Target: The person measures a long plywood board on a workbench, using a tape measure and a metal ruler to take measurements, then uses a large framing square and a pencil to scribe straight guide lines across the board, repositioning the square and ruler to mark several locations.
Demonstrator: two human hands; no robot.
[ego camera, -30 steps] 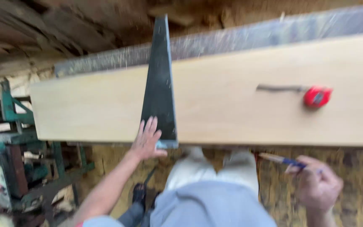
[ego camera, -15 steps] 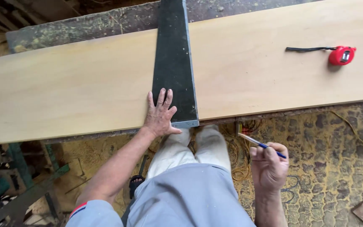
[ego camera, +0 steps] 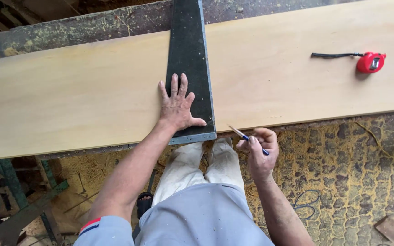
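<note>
The person's left hand lies flat, fingers spread apart, pressing down on a long, dark, flat metal square that runs across a wide, pale, smooth wooden board. The thumb reaches toward the square's near end, where a lighter grey lip sits against the board's near edge. Part of the palm and the outer fingers rest on the board itself, just left of the dark blade.

The right hand is off the board, just below its near edge and to the right of the square. Its fingers are curled together around a thin blue pencil, whose tip points up and left toward the board edge beside the blade; the tip seems to stop just short of the wood, though the view is too small to be sure.

A red, round tape measure with a black strap lies well apart on the board's right part. Below are a sawdust-covered floor and a green metal frame at left.

Judged from this, the main risk is the square sliding or pivoting, since only one hand holds it and that hand sits near its lower end. Sawdust under the blade could aid a slip, and any line drawn along it would then run skewed.
</note>
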